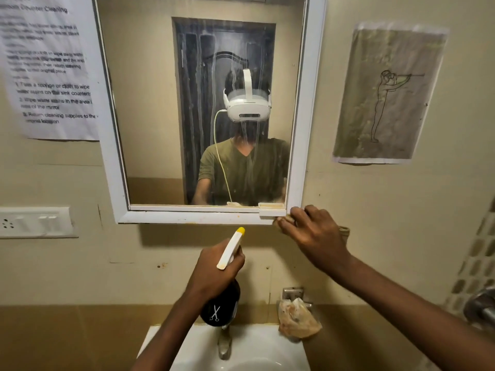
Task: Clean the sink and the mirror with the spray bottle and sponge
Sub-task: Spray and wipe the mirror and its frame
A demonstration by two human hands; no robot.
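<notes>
Drips run down the mirror, so I judge wiping is left, while my right hand pinches the sponge at its bottom corner and my left hand grips the spray bottle below it, above the sink.

The mirror is glossy glass, streaked with wet runs, in a smooth white frame that looks like plastic. The spray bottle has a glossy black body and a matt white plastic head with a yellow tip. The sink is shiny white ceramic; its tap is dull, spotted metal. Beside it hangs a crumpled cloth (or perhaps plastic wrap, hard to tell). The notice and drawing are thin paper, the drawing's wrinkled. The wall is matt, scuffed paint.
</notes>
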